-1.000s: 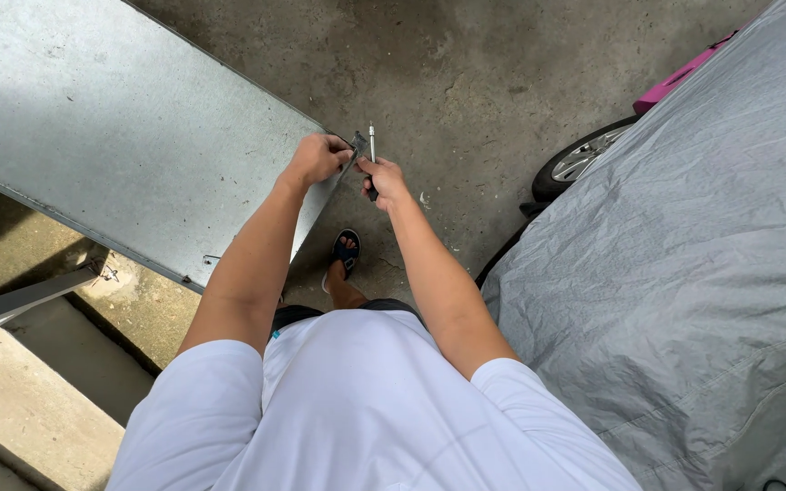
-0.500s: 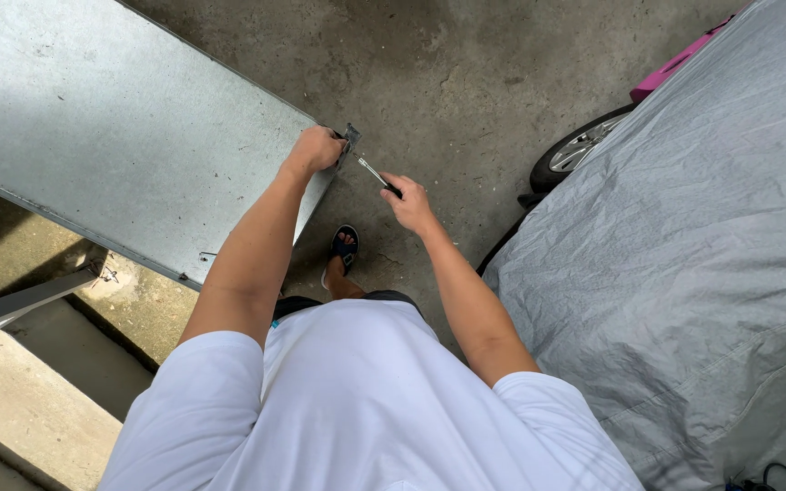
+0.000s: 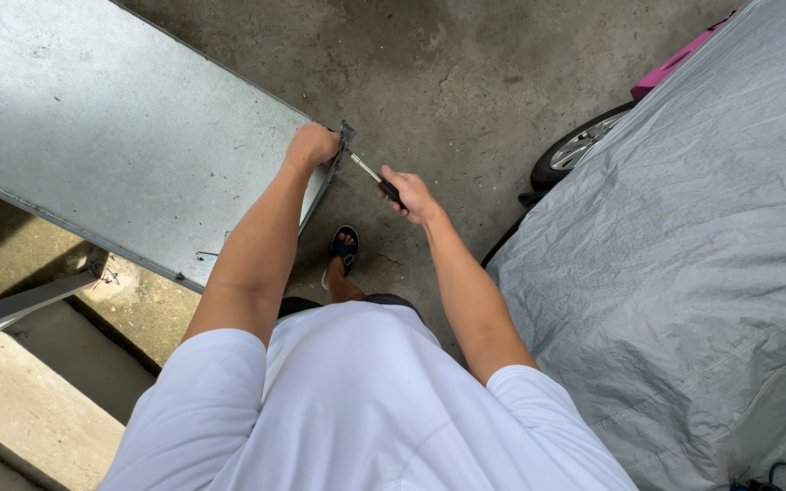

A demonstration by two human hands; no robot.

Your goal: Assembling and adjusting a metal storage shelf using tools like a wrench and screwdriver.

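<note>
A large grey metal sheet (image 3: 129, 127) slants across the upper left. My left hand (image 3: 313, 145) grips its near right corner, beside a small metal bracket (image 3: 347, 135) at the corner's edge. My right hand (image 3: 411, 194) holds a screwdriver (image 3: 372, 175) by its black handle. The silver shaft points up and left, with its tip at the bracket close to my left hand's fingers.
A car under a grey cover (image 3: 684, 245) fills the right side, one wheel (image 3: 575, 159) showing. A pink object (image 3: 675, 64) lies beyond it. Concrete steps (image 3: 38, 400) and a metal rail (image 3: 20, 305) sit lower left. My sandalled foot (image 3: 345, 250) stands on the concrete floor.
The screwdriver has tipped from upright to slanting toward the sheet's corner. My right hand has moved right and slightly down. My left hand stays on the corner.
</note>
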